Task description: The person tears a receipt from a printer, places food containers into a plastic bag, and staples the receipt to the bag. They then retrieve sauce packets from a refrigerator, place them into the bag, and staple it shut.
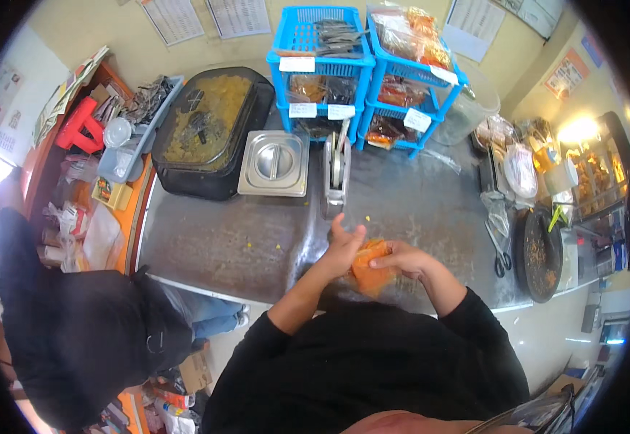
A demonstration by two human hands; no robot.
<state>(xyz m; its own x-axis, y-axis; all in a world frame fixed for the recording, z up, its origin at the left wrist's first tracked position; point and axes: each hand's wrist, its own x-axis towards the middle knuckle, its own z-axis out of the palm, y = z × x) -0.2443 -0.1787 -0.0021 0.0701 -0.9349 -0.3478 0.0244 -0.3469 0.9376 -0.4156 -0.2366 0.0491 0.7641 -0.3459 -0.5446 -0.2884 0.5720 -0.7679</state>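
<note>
Close to the front edge of a metal-topped table (228, 244), my right hand (407, 260) grips a small bag of orange contents (370, 268), its lower part blurred. My left hand (344, 244) is at the bag's upper left side, thumb and a finger raised and apart; whether its other fingers hold the bag is hidden. Just beyond my left hand stands a metal tape dispenser (336, 176). A steel container with a lid (274, 163) is to the dispenser's left.
A black roaster with a clear lid (206, 130) and blue stacked baskets (320, 65) of packets stand at the back. Scissors (496, 249) and a dark stone mortar (537, 255) lie right. A person in black (92, 331) is at the left.
</note>
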